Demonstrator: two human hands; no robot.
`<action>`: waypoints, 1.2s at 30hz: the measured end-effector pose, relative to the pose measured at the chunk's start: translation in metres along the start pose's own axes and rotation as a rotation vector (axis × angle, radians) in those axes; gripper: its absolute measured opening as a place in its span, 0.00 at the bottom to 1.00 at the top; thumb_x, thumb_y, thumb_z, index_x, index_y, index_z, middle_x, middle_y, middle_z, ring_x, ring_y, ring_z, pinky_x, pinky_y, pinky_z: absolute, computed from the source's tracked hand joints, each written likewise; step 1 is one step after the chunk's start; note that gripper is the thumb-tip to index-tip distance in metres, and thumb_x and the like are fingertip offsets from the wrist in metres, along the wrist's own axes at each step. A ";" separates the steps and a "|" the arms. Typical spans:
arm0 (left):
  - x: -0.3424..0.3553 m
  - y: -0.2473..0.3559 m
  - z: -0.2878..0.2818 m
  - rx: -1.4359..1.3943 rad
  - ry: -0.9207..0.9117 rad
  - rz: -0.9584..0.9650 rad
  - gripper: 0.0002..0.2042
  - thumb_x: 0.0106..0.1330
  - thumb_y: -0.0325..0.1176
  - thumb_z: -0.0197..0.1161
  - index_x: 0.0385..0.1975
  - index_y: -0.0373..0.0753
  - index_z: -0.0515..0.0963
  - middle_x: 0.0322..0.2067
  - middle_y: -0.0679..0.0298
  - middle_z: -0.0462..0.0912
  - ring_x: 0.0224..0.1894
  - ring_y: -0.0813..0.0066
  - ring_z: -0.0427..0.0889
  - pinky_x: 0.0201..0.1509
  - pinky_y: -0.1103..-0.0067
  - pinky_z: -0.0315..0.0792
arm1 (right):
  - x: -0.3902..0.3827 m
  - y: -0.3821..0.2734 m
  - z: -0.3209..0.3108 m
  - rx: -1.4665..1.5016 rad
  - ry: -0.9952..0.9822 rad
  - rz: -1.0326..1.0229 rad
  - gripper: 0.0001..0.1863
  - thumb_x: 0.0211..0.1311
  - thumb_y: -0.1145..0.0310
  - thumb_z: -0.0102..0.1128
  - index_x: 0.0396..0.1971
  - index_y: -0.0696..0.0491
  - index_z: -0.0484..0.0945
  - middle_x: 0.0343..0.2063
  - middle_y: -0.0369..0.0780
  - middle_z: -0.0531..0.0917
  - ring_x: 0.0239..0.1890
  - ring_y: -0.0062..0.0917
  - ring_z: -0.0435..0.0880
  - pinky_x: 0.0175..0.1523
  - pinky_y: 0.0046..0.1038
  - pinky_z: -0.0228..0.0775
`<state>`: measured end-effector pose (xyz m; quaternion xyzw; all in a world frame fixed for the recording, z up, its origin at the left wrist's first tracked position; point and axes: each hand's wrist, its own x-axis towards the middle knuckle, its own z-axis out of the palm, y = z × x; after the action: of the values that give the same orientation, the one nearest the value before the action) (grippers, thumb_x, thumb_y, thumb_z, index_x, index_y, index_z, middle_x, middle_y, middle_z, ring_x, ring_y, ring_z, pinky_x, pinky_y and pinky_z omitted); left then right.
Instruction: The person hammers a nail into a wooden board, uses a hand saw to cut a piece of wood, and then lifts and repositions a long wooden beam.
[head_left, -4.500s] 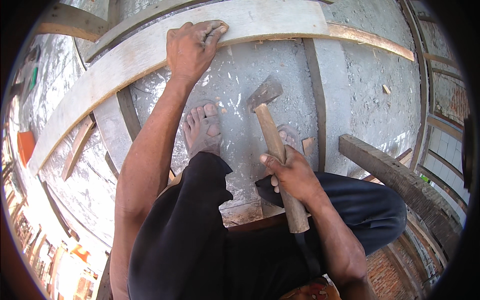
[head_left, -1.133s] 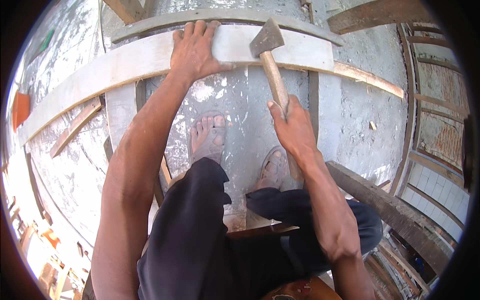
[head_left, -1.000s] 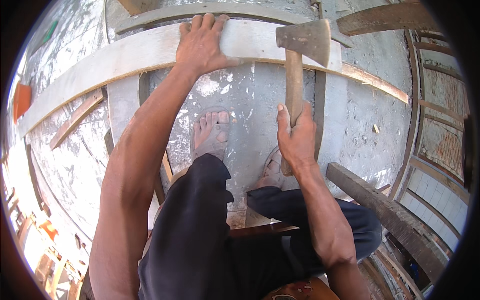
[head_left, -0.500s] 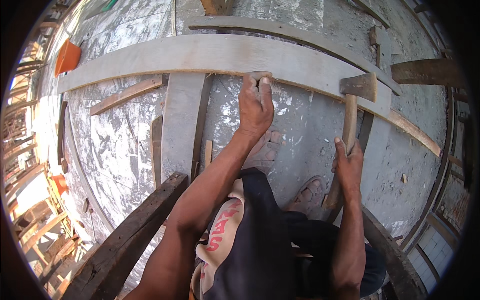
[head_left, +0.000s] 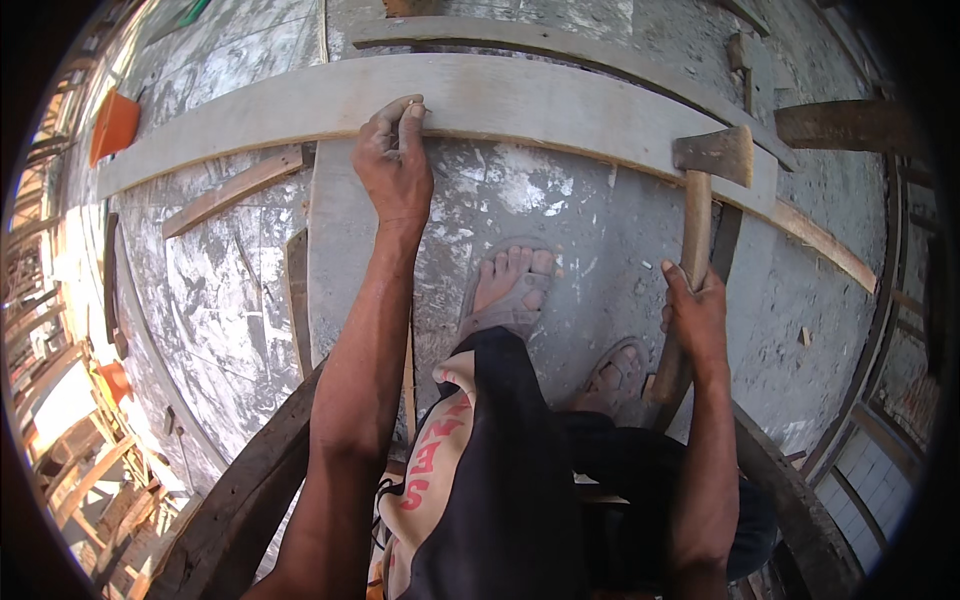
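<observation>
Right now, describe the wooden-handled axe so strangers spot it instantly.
Find the long, pale wooden board spanning the upper view. Below its right end, the person's right hand grips the wooden-handled axe. Its dark, flared metal head sets it apart from nearby brown wooden strips.

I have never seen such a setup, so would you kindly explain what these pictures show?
There is no machine, only a person's bare left hand and right hand. The view comes from a fisheye camera worn on the head, looking down, which bends straight edges. The right hand grips a hatchet; the left is held, curled, over a long pale plank, and I cannot tell whether it pinches something small. Beyond it, across the grey floor, are a narrower timber and, near the plank's left end, an orange container.
</observation>
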<state>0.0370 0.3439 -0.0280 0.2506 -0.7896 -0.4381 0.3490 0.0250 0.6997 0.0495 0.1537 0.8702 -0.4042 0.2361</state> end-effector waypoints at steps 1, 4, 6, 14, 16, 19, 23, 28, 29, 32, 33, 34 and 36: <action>0.001 -0.001 0.000 0.009 0.010 0.019 0.08 0.72 0.31 0.65 0.41 0.33 0.86 0.41 0.55 0.88 0.43 0.65 0.86 0.52 0.72 0.77 | 0.000 0.001 0.000 -0.008 0.001 0.006 0.17 0.70 0.56 0.67 0.37 0.54 0.74 0.19 0.33 0.74 0.16 0.18 0.74 0.21 0.26 0.69; 0.002 -0.005 -0.003 0.042 -0.034 0.059 0.08 0.72 0.30 0.64 0.41 0.33 0.86 0.40 0.56 0.88 0.43 0.65 0.86 0.52 0.73 0.77 | 0.001 0.004 -0.001 -0.011 -0.004 -0.007 0.17 0.70 0.56 0.67 0.37 0.54 0.74 0.20 0.33 0.75 0.16 0.19 0.75 0.21 0.26 0.70; 0.003 -0.006 -0.005 0.025 -0.030 0.048 0.08 0.72 0.30 0.64 0.42 0.33 0.86 0.40 0.56 0.87 0.43 0.65 0.86 0.51 0.74 0.77 | 0.002 0.006 0.000 -0.014 -0.004 -0.016 0.17 0.70 0.56 0.67 0.37 0.54 0.74 0.20 0.33 0.75 0.16 0.19 0.75 0.21 0.26 0.70; 0.004 -0.009 -0.008 0.043 -0.049 0.031 0.08 0.73 0.30 0.63 0.43 0.33 0.86 0.39 0.56 0.87 0.41 0.67 0.86 0.49 0.74 0.77 | 0.003 0.007 0.002 0.008 -0.009 -0.009 0.17 0.70 0.56 0.68 0.37 0.54 0.74 0.20 0.33 0.75 0.16 0.19 0.75 0.21 0.26 0.70; 0.004 -0.011 -0.008 0.047 -0.035 0.043 0.08 0.73 0.30 0.63 0.42 0.33 0.86 0.39 0.56 0.87 0.41 0.67 0.86 0.49 0.74 0.78 | 0.003 0.006 0.003 0.003 -0.009 -0.014 0.17 0.70 0.56 0.68 0.36 0.54 0.75 0.19 0.33 0.75 0.16 0.19 0.75 0.21 0.26 0.70; 0.002 -0.011 -0.007 0.033 -0.012 0.009 0.10 0.74 0.33 0.64 0.44 0.34 0.86 0.41 0.59 0.89 0.43 0.73 0.85 0.53 0.76 0.76 | 0.004 0.009 0.003 0.008 -0.005 -0.026 0.17 0.69 0.55 0.68 0.36 0.54 0.75 0.19 0.33 0.75 0.16 0.19 0.75 0.21 0.26 0.70; 0.004 -0.005 -0.004 0.077 -0.013 0.006 0.10 0.74 0.33 0.64 0.44 0.34 0.86 0.42 0.58 0.89 0.44 0.71 0.86 0.53 0.76 0.77 | 0.005 0.010 0.003 -0.004 0.001 -0.029 0.18 0.69 0.54 0.68 0.37 0.54 0.75 0.19 0.33 0.75 0.16 0.19 0.75 0.21 0.25 0.69; 0.009 -0.017 -0.009 0.067 -0.053 0.058 0.09 0.72 0.32 0.66 0.44 0.34 0.86 0.41 0.57 0.89 0.45 0.69 0.87 0.53 0.75 0.76 | -0.015 -0.008 0.010 -0.064 0.061 -0.048 0.20 0.71 0.51 0.65 0.37 0.55 0.76 0.19 0.33 0.74 0.17 0.17 0.73 0.22 0.24 0.68; 0.007 -0.021 -0.008 0.076 -0.045 0.098 0.08 0.71 0.32 0.66 0.43 0.35 0.86 0.41 0.57 0.88 0.44 0.68 0.86 0.53 0.75 0.76 | -0.021 -0.007 0.017 -0.091 0.066 -0.113 0.21 0.72 0.52 0.64 0.38 0.57 0.76 0.19 0.35 0.75 0.17 0.19 0.74 0.24 0.27 0.70; 0.006 -0.022 0.002 0.115 0.002 0.202 0.07 0.69 0.31 0.68 0.43 0.36 0.86 0.39 0.58 0.84 0.43 0.66 0.83 0.50 0.74 0.76 | -0.036 -0.015 0.041 -0.136 0.027 -0.277 0.24 0.74 0.51 0.61 0.39 0.62 0.76 0.19 0.42 0.79 0.19 0.26 0.78 0.29 0.35 0.74; 0.005 -0.020 0.003 0.154 0.030 0.222 0.07 0.69 0.30 0.68 0.42 0.37 0.86 0.39 0.59 0.82 0.42 0.66 0.82 0.49 0.74 0.75 | -0.042 -0.026 0.050 -0.128 -0.038 -0.302 0.25 0.74 0.50 0.60 0.39 0.62 0.76 0.20 0.44 0.80 0.20 0.29 0.80 0.31 0.36 0.75; 0.005 -0.018 0.004 0.192 0.058 0.242 0.07 0.68 0.30 0.69 0.42 0.37 0.87 0.38 0.59 0.81 0.42 0.66 0.81 0.49 0.73 0.75 | -0.047 -0.038 0.059 -0.119 -0.102 -0.328 0.26 0.75 0.50 0.59 0.39 0.63 0.75 0.20 0.46 0.81 0.21 0.31 0.82 0.32 0.37 0.76; 0.006 -0.022 0.000 0.157 0.045 0.236 0.06 0.67 0.28 0.69 0.41 0.37 0.86 0.38 0.58 0.78 0.40 0.64 0.80 0.46 0.72 0.75 | -0.051 -0.075 0.077 -0.101 -0.232 -0.315 0.25 0.75 0.51 0.59 0.40 0.64 0.74 0.21 0.49 0.83 0.24 0.37 0.86 0.33 0.38 0.77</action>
<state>0.0352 0.3286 -0.0454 0.1922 -0.8374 -0.3251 0.3951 0.0555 0.5894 0.0811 -0.0439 0.8696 -0.4072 0.2757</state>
